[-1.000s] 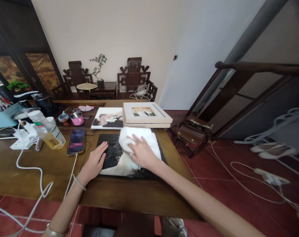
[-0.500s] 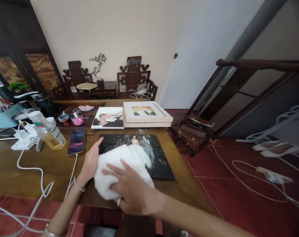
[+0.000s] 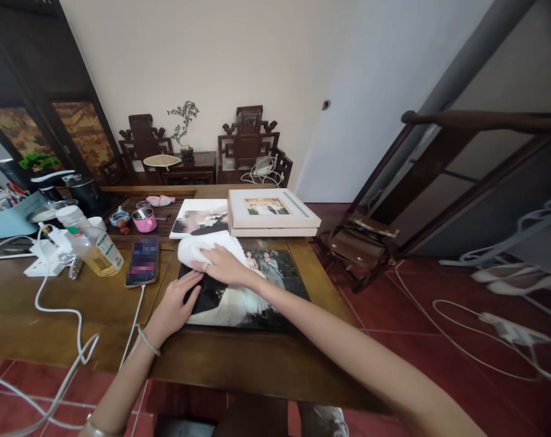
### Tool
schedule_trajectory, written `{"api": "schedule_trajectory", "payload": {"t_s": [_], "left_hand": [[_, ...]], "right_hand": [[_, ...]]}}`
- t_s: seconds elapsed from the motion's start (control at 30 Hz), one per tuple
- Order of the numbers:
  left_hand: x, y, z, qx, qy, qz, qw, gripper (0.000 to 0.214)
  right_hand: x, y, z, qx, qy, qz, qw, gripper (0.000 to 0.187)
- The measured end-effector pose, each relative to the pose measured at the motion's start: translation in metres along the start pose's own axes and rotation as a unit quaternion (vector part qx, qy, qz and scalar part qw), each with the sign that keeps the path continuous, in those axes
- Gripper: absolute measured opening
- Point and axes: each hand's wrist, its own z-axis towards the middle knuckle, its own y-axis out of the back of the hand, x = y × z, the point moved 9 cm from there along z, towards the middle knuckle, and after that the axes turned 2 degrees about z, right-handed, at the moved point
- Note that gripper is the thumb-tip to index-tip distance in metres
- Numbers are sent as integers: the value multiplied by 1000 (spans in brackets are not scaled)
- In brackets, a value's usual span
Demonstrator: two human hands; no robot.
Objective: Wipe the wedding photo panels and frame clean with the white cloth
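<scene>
A dark photo panel (image 3: pixel 239 306) showing a couple lies flat on the wooden table. My right hand (image 3: pixel 225 265) presses a folded white fluffy cloth (image 3: pixel 209 244) onto its far left corner, with the fingers curled over the cloth. At the panel's left edge rests my left hand (image 3: pixel 175 306), its fingers extended and the thumb apart, holding nothing. Its fingertips reach close to the cloth. My right forearm crosses over the panel's right part and hides some of the picture.
Behind the panel lie a white photo print (image 3: pixel 198 215) and stacked pale frames (image 3: pixel 275 227). To the left are a phone (image 3: pixel 142 261) on a charging cable, a bottle of yellow liquid (image 3: pixel 105 255), a power strip (image 3: pixel 45 258) and a pink cup (image 3: pixel 144 221). A dark wooden chair (image 3: pixel 439 155) stands right.
My right hand has slid the cloth from the panel's near left part to its far left corner. My left hand has moved nearer to me along the left edge.
</scene>
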Motion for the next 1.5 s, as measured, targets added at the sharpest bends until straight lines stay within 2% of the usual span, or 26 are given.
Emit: {"api": "schedule_trajectory", "payload": {"t_s": [0.1, 0.27, 0.37, 0.43, 0.5, 0.6, 0.73, 0.8, 0.87, 0.97, 1.1, 1.2, 1.3, 1.43, 1.5], "left_hand": [[-1, 2, 1, -4, -4, -9, 1000, 34], [0, 1, 1, 5, 5, -24, 1000, 37], [0, 1, 1, 6, 13, -23, 1000, 37], [0, 0, 1, 6, 14, -21, 1000, 38], [0, 0, 1, 4, 13, -23, 1000, 39], [1, 0, 1, 3, 15, -23, 1000, 41], [5, -3, 0, 11, 21, -13, 1000, 42], [5, -4, 0, 18, 20, -10, 1000, 42], [5, -4, 1, 22, 19, -9, 1000, 42], [4, -2, 2, 22, 18, -13, 1000, 40], [3, 0, 2, 14, 21, -23, 999, 38], [4, 0, 2, 11, 23, -27, 999, 38], [6, 0, 2, 12, 22, -22, 999, 39], [6, 0, 2, 11, 23, -22, 999, 40], [6, 0, 2, 13, 22, -23, 999, 40]], "right_hand": [[-10, 2, -13, 6, -12, 12, 1000, 44], [-75, 32, -62, -31, -103, -6, 994, 51], [-110, 55, -95, -67, -152, -37, 985, 45], [-116, 60, -115, -75, -159, -54, 983, 37], [-101, 56, -134, -76, -129, -82, 985, 29], [-50, 40, -163, -55, -54, -119, 990, 18], [23, 13, -194, 39, 26, -50, 998, 18], [40, 7, -199, 81, 56, -14, 995, 16], [33, 9, -192, 86, 50, -7, 995, 11], [-16, 25, -165, 30, -13, -47, 998, 21], [-87, 54, -125, -55, -95, -129, 985, 29], [-110, 63, -110, -84, -111, -156, 978, 30], [-99, 57, -118, -86, -91, -161, 979, 25], [-45, 36, -164, -38, -59, -144, 987, 21], [-16, 26, -191, 14, -61, -126, 990, 24]]}}
